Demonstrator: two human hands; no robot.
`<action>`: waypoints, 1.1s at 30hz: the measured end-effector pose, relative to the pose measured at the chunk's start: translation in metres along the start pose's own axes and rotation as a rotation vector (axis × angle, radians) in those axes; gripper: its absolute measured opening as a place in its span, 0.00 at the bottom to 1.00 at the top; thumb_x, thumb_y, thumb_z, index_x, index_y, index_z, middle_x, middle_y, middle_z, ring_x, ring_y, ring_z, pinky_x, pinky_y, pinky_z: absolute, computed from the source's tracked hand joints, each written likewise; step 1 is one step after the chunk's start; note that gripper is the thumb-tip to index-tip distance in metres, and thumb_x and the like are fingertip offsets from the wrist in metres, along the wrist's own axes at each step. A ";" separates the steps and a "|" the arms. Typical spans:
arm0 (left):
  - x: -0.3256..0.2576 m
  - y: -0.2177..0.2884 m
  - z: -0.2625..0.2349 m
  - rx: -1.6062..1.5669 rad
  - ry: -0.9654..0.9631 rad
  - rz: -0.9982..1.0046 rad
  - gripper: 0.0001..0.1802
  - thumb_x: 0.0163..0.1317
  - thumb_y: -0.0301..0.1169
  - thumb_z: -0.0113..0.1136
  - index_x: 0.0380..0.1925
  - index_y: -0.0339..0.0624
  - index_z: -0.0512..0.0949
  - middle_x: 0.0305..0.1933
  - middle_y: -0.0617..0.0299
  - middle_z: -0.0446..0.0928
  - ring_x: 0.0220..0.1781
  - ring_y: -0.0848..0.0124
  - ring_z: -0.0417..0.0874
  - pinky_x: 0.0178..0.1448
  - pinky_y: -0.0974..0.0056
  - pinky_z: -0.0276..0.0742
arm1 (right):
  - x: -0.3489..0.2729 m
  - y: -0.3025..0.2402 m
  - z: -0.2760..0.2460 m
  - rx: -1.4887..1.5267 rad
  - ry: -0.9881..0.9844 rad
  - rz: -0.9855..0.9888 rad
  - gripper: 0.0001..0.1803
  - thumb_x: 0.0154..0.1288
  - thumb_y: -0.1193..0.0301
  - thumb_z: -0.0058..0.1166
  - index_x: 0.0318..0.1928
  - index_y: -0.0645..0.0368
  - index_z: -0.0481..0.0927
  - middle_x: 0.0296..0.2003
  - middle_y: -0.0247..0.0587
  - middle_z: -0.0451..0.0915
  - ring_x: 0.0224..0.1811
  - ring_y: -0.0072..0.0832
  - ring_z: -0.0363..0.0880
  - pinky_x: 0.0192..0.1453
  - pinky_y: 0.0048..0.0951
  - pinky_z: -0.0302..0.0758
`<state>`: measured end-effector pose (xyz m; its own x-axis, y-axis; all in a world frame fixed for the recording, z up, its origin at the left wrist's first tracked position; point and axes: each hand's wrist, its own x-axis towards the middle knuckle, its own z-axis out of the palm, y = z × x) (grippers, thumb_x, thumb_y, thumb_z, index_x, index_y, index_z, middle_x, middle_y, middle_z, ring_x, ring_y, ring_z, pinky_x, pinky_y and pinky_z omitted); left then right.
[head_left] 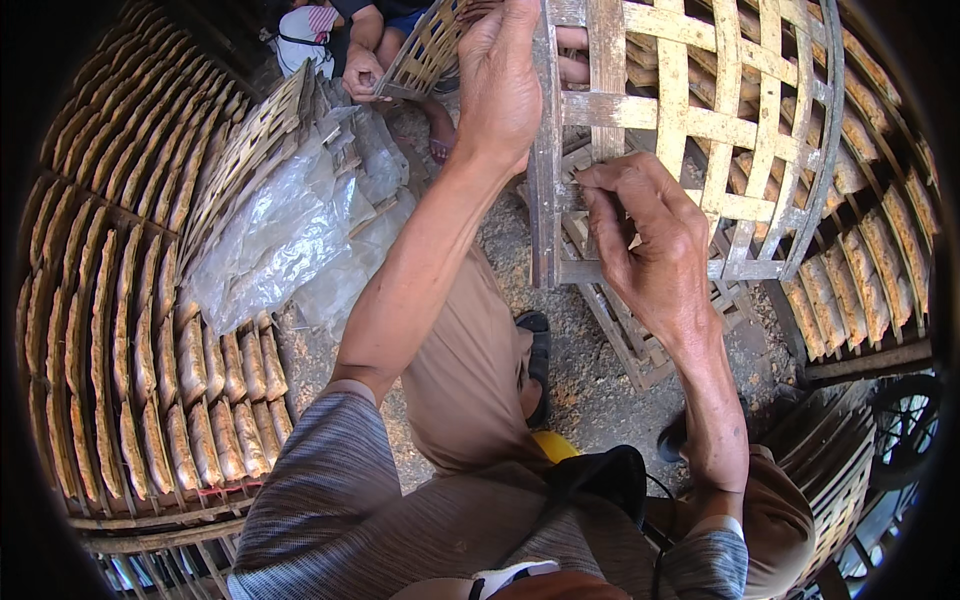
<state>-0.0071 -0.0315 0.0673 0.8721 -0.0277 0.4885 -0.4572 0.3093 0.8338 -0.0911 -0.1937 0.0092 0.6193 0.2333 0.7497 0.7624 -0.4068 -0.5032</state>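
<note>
While the left hand [500, 85] is closed around the upright side bar of a woven bamboo rack [700, 130], its fingers wrapped behind the bar and showing through the lattice, the right hand [645, 235] pinches its thumb and forefinger together on a flat slat just below and to the right of that grip. What, if anything, sits between those fingertips is too small to tell. The rack is held up off the ground, tilted toward the person, and fills the space from both hands out to the right.

Beneath the hands lies rough earth ground [600, 390], gritty and scattered with small chips. A second, flatter wooden rack [630, 340] rests on it directly under the right wrist. The person's knees, in tan trousers [470, 370], and a dark sandal [538, 360] show between the forearms.

To the left of the left arm, a pile of racks with thin translucent sheets [290, 230] spread on them leans at an angle. Farther left and lower, long tiers of racks carry rows of pale brown dried pieces [160, 380] set edge to edge. Similar loaded racks [860, 260] stand beyond the held rack on the right.

Above the left hand, another person's hand [362, 72] grips a smaller bamboo rack [425, 50], well apart from the wearer's own hands. A dark wheel [905, 420] sits low to the right.
</note>
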 end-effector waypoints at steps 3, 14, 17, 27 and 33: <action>0.000 -0.004 -0.002 0.003 0.005 0.001 0.27 0.89 0.43 0.37 0.65 0.30 0.76 0.46 0.48 0.87 0.35 0.71 0.90 0.37 0.70 0.90 | 0.000 -0.007 -0.001 0.089 -0.041 0.142 0.09 0.68 0.86 0.61 0.47 0.66 0.86 0.39 0.48 0.85 0.33 0.36 0.88 0.33 0.38 0.83; -0.002 -0.001 0.006 0.012 0.023 -0.025 0.27 0.89 0.43 0.38 0.61 0.28 0.78 0.43 0.47 0.87 0.32 0.71 0.90 0.31 0.69 0.90 | 0.001 0.001 0.000 0.111 -0.041 0.153 0.08 0.67 0.85 0.62 0.44 0.65 0.85 0.35 0.48 0.85 0.29 0.33 0.86 0.30 0.35 0.80; -0.003 0.000 0.007 0.025 0.047 -0.021 0.26 0.89 0.43 0.39 0.60 0.30 0.78 0.41 0.50 0.87 0.31 0.73 0.89 0.30 0.70 0.89 | -0.001 0.002 -0.001 0.094 -0.089 0.127 0.05 0.67 0.84 0.62 0.42 0.65 0.85 0.35 0.48 0.85 0.28 0.33 0.86 0.30 0.35 0.80; -0.001 -0.010 0.003 -0.062 0.016 0.029 0.25 0.88 0.44 0.41 0.60 0.32 0.78 0.41 0.54 0.87 0.32 0.74 0.88 0.32 0.71 0.88 | -0.003 0.005 0.015 0.020 0.124 0.085 0.05 0.67 0.80 0.67 0.41 0.62 0.84 0.36 0.43 0.84 0.29 0.35 0.87 0.30 0.34 0.82; -0.002 -0.012 -0.002 -0.011 0.005 -0.006 0.25 0.88 0.44 0.41 0.60 0.31 0.78 0.44 0.52 0.87 0.33 0.72 0.89 0.32 0.70 0.88 | -0.005 0.005 0.013 -0.083 0.025 0.002 0.05 0.68 0.82 0.65 0.41 0.62 0.83 0.37 0.44 0.84 0.30 0.36 0.87 0.30 0.36 0.83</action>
<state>-0.0029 -0.0332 0.0563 0.8758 -0.0254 0.4819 -0.4497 0.3194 0.8341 -0.0880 -0.1853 -0.0026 0.6149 0.2112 0.7598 0.7427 -0.4790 -0.4679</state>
